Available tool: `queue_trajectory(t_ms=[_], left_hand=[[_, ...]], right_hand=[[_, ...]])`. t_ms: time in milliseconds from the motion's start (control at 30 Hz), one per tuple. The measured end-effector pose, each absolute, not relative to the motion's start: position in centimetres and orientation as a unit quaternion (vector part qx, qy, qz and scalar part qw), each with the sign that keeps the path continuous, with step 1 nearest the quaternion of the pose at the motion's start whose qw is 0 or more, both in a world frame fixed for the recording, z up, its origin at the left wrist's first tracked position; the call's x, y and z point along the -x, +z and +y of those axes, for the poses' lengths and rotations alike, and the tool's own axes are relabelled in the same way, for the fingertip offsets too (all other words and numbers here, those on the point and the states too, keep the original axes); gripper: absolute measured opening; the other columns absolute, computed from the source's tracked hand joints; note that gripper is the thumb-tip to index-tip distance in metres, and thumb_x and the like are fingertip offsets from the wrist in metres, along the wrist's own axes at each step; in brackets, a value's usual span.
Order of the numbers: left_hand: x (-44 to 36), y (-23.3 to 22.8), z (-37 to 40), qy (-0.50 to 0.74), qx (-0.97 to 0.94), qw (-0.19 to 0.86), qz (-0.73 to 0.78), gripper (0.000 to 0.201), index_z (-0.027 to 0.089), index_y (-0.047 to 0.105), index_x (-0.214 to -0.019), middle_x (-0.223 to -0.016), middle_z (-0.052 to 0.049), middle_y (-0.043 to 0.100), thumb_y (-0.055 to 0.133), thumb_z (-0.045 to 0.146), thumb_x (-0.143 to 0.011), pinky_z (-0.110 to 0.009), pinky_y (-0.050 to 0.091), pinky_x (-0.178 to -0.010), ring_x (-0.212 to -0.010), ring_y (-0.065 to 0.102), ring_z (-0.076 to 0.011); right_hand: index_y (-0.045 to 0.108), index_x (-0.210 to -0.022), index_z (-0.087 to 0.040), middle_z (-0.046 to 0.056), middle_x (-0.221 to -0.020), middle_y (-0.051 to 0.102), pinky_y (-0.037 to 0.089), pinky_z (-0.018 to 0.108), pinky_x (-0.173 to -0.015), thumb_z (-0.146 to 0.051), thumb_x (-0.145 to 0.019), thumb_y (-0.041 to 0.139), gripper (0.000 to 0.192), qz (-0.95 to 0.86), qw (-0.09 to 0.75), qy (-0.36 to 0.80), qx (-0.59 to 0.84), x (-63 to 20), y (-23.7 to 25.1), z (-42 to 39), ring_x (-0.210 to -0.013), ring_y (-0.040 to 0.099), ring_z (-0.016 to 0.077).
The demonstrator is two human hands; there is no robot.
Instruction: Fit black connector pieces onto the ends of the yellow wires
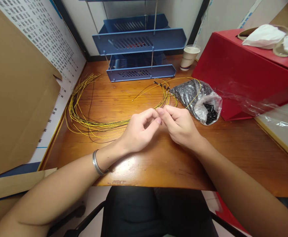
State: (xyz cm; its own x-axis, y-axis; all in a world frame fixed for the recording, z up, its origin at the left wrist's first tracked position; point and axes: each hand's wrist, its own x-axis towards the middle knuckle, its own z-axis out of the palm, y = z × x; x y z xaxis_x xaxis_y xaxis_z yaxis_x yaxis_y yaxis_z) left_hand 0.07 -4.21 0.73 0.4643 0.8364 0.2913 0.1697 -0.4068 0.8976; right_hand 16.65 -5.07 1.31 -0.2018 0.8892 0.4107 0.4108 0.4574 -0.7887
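Note:
My left hand (143,127) and my right hand (179,123) meet over the middle of the wooden table, fingertips pinched together and touching. Whatever is between the fingers is too small or too hidden to make out. Behind and to the left of them curves a loose bundle of thin yellow and black wires (84,122), which runs in behind my left hand. Its other part, with small black ends (165,87), lies just beyond my fingers. Close to my right hand rests a clear plastic bag (187,93) of small black tube-like pieces.
Blue stacked trays (140,73) stand at the back, with a paper cup (189,57) to their right. A red box (242,75) holding tape rolls and tissue fills the right side. Cardboard (17,92) rises at the left. The wooden table (139,168) ends before my lap.

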Motion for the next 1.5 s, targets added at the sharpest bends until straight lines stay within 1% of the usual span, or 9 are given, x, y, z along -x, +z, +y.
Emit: queue_trajectory(t_ms=[100, 200, 300, 367, 433, 767, 1000, 1233, 1500], left_hand=[[-0.13, 0.68, -4.24, 0.384, -0.757, 0.411, 0.332, 0.023, 0.016, 0.057, -0.081, -0.072, 0.0, 0.056, 0.053, 0.033, -0.097, -0.025, 0.039, -0.064, -0.065, 0.046, -0.0104], [-0.09, 0.59, -4.2, 0.385, -0.761, 0.404, 0.331, 0.023, 0.016, 0.059, -0.083, -0.073, 0.001, 0.058, 0.054, 0.033, -0.097, -0.025, 0.039, -0.063, -0.065, 0.047, -0.0098], [-0.02, 0.55, -4.14, 0.387, -0.763, 0.391, 0.341, 0.024, 0.015, 0.06, -0.085, -0.074, 0.0, 0.058, 0.053, 0.035, -0.097, -0.025, 0.04, -0.063, -0.066, 0.048, -0.0102], [-0.01, 0.56, -4.13, 0.384, -0.764, 0.383, 0.348, 0.025, 0.015, 0.06, -0.083, -0.073, 0.0, 0.058, 0.052, 0.035, -0.096, -0.025, 0.039, -0.063, -0.066, 0.049, -0.0104], [-0.03, 0.59, -4.14, 0.383, -0.765, 0.38, 0.351, 0.025, 0.015, 0.059, -0.081, -0.072, 0.0, 0.058, 0.052, 0.034, -0.096, -0.025, 0.039, -0.062, -0.065, 0.048, -0.0104], [0.08, 0.5, -4.15, 0.378, -0.785, 0.346, 0.347, 0.023, 0.015, 0.06, -0.084, -0.069, 0.001, 0.057, 0.052, 0.032, -0.096, -0.024, 0.038, -0.058, -0.061, 0.046, -0.0089], [0.06, 0.55, -4.34, 0.378, -0.795, 0.352, 0.318, 0.017, 0.014, 0.062, -0.088, -0.068, 0.002, 0.056, 0.053, 0.027, -0.095, -0.021, 0.037, -0.056, -0.059, 0.044, -0.007], [-0.11, 0.49, -4.25, 0.386, -0.807, 0.326, 0.307, 0.013, 0.015, 0.058, -0.083, -0.065, 0.004, 0.052, 0.052, 0.021, -0.093, -0.021, 0.035, -0.055, -0.057, 0.041, -0.0061], [-0.21, 0.31, -4.2, 0.369, -0.815, 0.313, 0.318, 0.017, 0.015, 0.056, -0.079, -0.06, 0.005, 0.047, 0.052, 0.024, -0.093, -0.023, 0.032, -0.052, -0.053, 0.038, -0.0062]], right_hand=[[0.043, -0.06, -0.019, -0.003, -0.056, 0.039, 0.029, 0.029, -0.057, -0.063, -0.1, 0.041, 0.06, -0.727, 0.447, 0.285, 0.437, -16.68, 1.34, -5.07, -0.053, 0.035, 0.0084], [0.045, -0.061, -0.019, -0.003, -0.057, 0.042, 0.03, 0.029, -0.056, -0.065, -0.099, 0.042, 0.06, -0.719, 0.442, 0.295, 0.448, -16.78, 1.39, -5.15, -0.055, 0.038, 0.0089], [0.049, -0.064, -0.019, -0.003, -0.059, 0.046, 0.031, 0.028, -0.056, -0.064, -0.095, 0.053, 0.055, -0.715, 0.436, 0.291, 0.464, -16.89, 1.38, -5.26, -0.056, 0.039, 0.009], [0.049, -0.065, -0.019, -0.003, -0.06, 0.047, 0.03, 0.027, -0.054, -0.062, -0.091, 0.06, 0.051, -0.714, 0.434, 0.286, 0.468, -16.95, 1.36, -5.3, -0.055, 0.038, 0.0088], [0.048, -0.066, -0.019, -0.003, -0.06, 0.047, 0.03, 0.027, -0.053, -0.06, -0.09, 0.063, 0.049, -0.716, 0.434, 0.283, 0.468, -16.99, 1.35, -5.33, -0.054, 0.037, 0.0087], [0.05, -0.066, -0.019, -0.003, -0.06, 0.05, 0.031, 0.026, -0.054, -0.052, -0.094, 0.061, 0.045, -0.735, 0.429, 0.255, 0.459, -17.07, 1.33, -5.37, -0.054, 0.04, 0.0083], [0.046, -0.058, -0.018, -0.006, -0.049, 0.042, 0.026, 0.026, -0.051, -0.048, -0.096, 0.059, 0.05, -0.749, 0.436, 0.21, 0.453, -17.03, 1.83, -5.33, -0.047, 0.034, 0.006], [0.041, -0.058, -0.019, -0.006, -0.049, 0.038, 0.025, 0.027, -0.052, -0.046, -0.097, 0.057, 0.05, -0.757, 0.42, 0.195, 0.462, -17.13, 1.94, -5.42, -0.048, 0.033, 0.0062], [0.039, -0.057, -0.019, -0.006, -0.049, 0.036, 0.024, 0.027, -0.052, -0.038, -0.096, 0.057, 0.047, -0.767, 0.392, 0.184, 0.473, -17.37, 2.06, -5.5, -0.048, 0.032, 0.0065]])
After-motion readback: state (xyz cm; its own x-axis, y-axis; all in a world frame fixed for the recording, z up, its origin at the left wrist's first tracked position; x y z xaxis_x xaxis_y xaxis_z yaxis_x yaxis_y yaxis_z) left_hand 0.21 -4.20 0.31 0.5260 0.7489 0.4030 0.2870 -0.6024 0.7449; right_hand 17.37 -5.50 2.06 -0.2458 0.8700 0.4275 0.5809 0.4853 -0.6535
